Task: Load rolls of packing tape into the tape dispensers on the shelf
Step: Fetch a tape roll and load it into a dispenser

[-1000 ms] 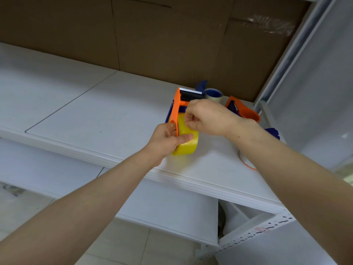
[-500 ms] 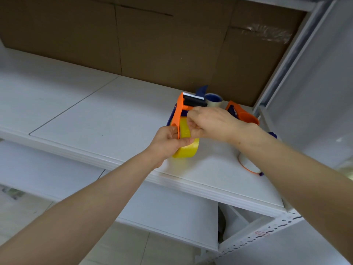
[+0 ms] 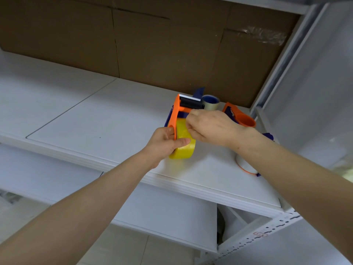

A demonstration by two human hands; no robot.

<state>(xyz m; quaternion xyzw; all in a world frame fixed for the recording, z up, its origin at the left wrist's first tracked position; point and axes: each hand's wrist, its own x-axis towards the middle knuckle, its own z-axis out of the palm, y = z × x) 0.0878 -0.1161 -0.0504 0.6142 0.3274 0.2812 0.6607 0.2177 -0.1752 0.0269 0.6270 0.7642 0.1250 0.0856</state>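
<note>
Right hand (image 3: 210,127) has crept toward the roller, pinching tape off the stiff, light yellow roll (image 3: 183,144); left hand (image 3: 166,142) clamps dispenser (image 3: 176,113), shelf (image 3: 95,119) at 2 o'clock.

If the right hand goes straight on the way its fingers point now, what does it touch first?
Its fingers point left and already seem to pinch at the yellow tape roll in the orange dispenser; going on, it would probably meet the left hand.
</note>
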